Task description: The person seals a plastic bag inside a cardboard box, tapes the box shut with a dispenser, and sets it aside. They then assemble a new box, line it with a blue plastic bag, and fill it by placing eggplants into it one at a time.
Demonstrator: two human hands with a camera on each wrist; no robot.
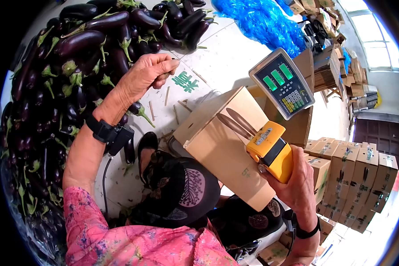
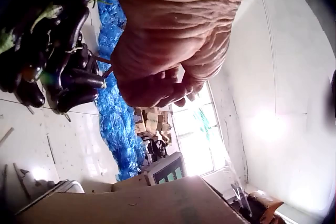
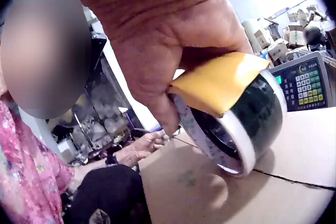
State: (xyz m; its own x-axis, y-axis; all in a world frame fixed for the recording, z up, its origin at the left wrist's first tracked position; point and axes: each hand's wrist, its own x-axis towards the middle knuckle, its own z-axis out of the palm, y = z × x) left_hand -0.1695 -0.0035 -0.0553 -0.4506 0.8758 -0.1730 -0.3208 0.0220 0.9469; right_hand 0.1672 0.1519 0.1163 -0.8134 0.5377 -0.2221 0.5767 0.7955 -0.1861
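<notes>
A cardboard box (image 1: 226, 146) stands tilted before the person. The right hand (image 1: 297, 181) grips a yellow tape dispenser (image 1: 270, 146) over its side; in the right wrist view the hand (image 3: 157, 40) curls round the dispenser (image 3: 220, 85), whose tape roll (image 3: 257, 113) is close to the cardboard. The left hand (image 1: 148, 73) is raised beyond the box's far left corner, thumb and fingers pinched together. Clear tape with green print (image 1: 186, 82) shows beside its fingertips; in the left wrist view a see-through strip (image 2: 202, 121) hangs below the left hand (image 2: 168, 40).
Many eggplants (image 1: 86, 42) are heaped at the left. A scale display (image 1: 281, 84) stands beyond the box, with blue plastic (image 1: 261, 22) behind it. Stacked cartons (image 1: 354, 177) are at the right. The person's knees are close below the box.
</notes>
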